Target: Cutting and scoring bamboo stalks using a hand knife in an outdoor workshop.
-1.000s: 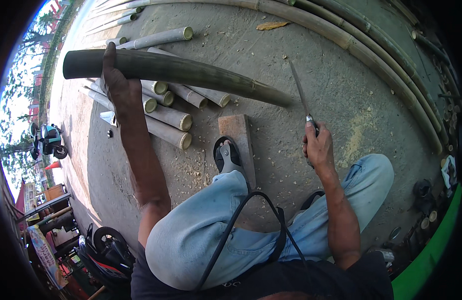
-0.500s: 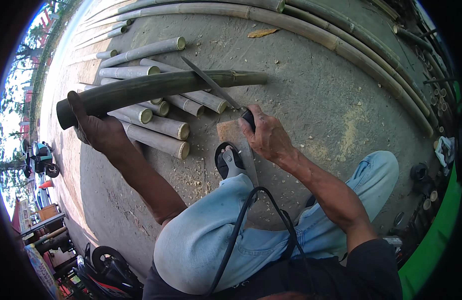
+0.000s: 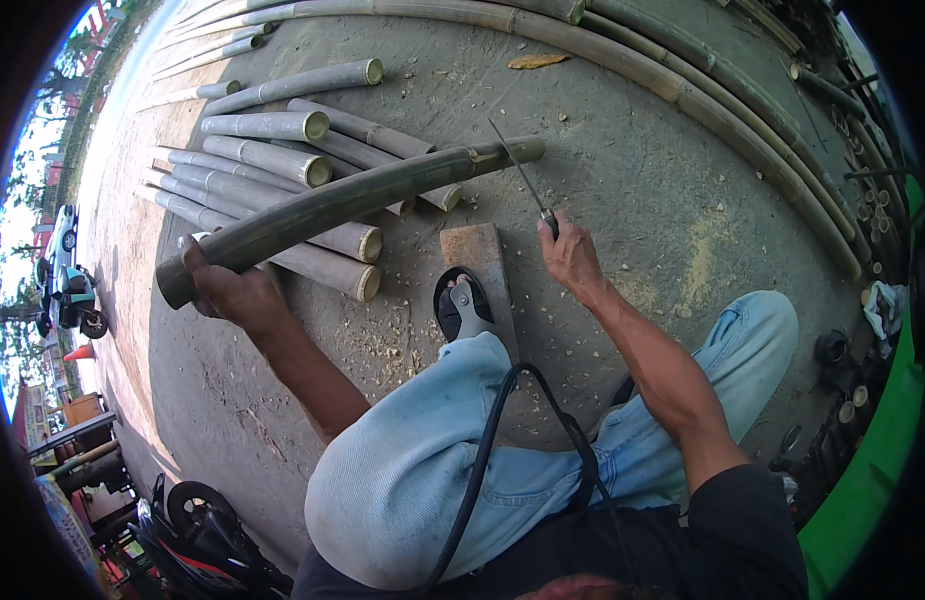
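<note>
My left hand (image 3: 234, 292) is wrapped round the near-left end of a dark green bamboo pole (image 3: 352, 205), which slants up to the right over cut pieces. My right hand (image 3: 574, 258) grips the dark handle of a long-bladed knife (image 3: 527, 180). Its narrow blade crosses in view the pole's thinner right end; whether it touches I cannot tell. Below the pole lies a wooden block (image 3: 474, 247), with my sandalled foot (image 3: 464, 303) on it.
Cut bamboo lengths (image 3: 267, 150) lie piled at the left. Long bamboo poles (image 3: 622, 65) run along the far side and down the right. Wood chips and a dry leaf (image 3: 537, 61) are on the concrete. A motorcycle (image 3: 207, 535) stands at the lower left; a black cord hangs over my leg.
My left hand has come nearer and a little right, lowering the pole's held end. The knife has moved right along the pole, from its middle to its thin end, and turned steeper.
</note>
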Demonstrator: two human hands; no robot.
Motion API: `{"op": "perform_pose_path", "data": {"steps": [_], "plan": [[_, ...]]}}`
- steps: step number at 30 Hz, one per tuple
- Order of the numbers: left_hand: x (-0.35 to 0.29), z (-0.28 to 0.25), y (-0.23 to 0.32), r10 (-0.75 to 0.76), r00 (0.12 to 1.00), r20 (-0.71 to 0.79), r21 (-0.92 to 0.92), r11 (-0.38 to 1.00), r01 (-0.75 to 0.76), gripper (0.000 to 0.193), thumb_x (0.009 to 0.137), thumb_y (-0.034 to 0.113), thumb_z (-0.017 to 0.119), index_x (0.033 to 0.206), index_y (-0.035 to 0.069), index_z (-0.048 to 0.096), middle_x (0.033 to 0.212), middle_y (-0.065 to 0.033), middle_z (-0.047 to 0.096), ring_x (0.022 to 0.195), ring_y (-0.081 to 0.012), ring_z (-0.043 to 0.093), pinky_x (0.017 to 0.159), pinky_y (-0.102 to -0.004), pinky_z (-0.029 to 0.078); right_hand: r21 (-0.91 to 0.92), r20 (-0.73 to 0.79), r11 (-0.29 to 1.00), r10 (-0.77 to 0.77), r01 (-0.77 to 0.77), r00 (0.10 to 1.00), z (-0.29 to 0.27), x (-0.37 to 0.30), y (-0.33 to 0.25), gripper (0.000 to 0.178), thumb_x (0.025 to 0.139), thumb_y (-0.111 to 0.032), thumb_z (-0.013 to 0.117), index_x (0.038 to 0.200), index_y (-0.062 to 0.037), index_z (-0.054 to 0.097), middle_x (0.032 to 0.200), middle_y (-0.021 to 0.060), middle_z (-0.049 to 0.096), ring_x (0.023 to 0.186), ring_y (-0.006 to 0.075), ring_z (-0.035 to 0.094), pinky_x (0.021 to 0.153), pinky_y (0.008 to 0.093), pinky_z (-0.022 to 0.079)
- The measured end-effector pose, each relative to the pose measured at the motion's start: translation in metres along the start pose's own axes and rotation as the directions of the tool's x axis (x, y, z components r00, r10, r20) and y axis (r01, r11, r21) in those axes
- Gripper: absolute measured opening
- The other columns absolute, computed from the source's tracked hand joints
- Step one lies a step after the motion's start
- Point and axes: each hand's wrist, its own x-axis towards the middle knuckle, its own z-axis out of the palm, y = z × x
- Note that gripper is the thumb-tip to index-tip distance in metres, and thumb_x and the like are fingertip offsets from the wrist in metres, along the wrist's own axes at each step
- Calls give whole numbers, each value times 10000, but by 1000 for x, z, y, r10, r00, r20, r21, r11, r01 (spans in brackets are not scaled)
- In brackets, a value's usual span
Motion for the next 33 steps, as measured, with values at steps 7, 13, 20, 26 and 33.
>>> {"op": "perform_pose_path", "data": {"steps": [7, 13, 20, 26, 33], "plan": [[-2, -25, 9, 28, 984, 176, -118, 993, -7, 545, 878, 204, 736, 1218, -141, 486, 1075, -215, 616, 981, -323, 671, 912, -435, 585, 60, 53, 971, -236, 233, 970, 0, -17, -10, 263, 1009, -263, 575, 1044, -3, 566, 782, 260, 676, 770, 469, 685, 645, 520, 538], [0, -32, 3, 58, 969, 242, -113, 993, -31, 514, 858, 273, 743, 1165, -66, 509, 1004, -185, 629, 940, -295, 659, 879, -478, 549, -9, 46, 906, -421, 422, 906, -9, -9, -12, 284, 1007, -252, 584, 1041, 29, 563, 766, 282, 661, 729, 465, 683, 597, 514, 538], [-24, -34, -1, 94, 920, 380, -110, 992, -55, 474, 882, 339, 707, 1120, -40, 553, 1000, -187, 644, 978, -295, 655, 945, -462, 517, -2, 33, 989, -148, 149, 988, 5, 32, 10, 291, 997, -268, 605, 1057, 16, 585, 760, 282, 662, 748, 465, 688, 619, 521, 542], [-29, -39, 8, 121, 841, 527, -117, 991, -69, 461, 899, 368, 660, 1139, -10, 549, 1016, -186, 644, 1025, -291, 644, 969, -470, 504, 79, -7, 972, -220, 220, 976, 2, 49, 9, 274, 991, -262, 611, 1024, 9, 596, 757, 279, 654, 769, 469, 688, 620, 516, 534], [-34, -35, 15, 160, 818, 552, -228, 973, -37, 443, 883, 322, 665, 1191, 33, 530, 1042, -146, 633, 1042, -302, 643, 1015, -499, 491, 104, 1, 927, -362, 360, 932, -4, 48, 2, 298, 995, -272, 599, 1039, 23, 605, 757, 265, 663, 771, 478, 685, 615, 497, 539]]}}
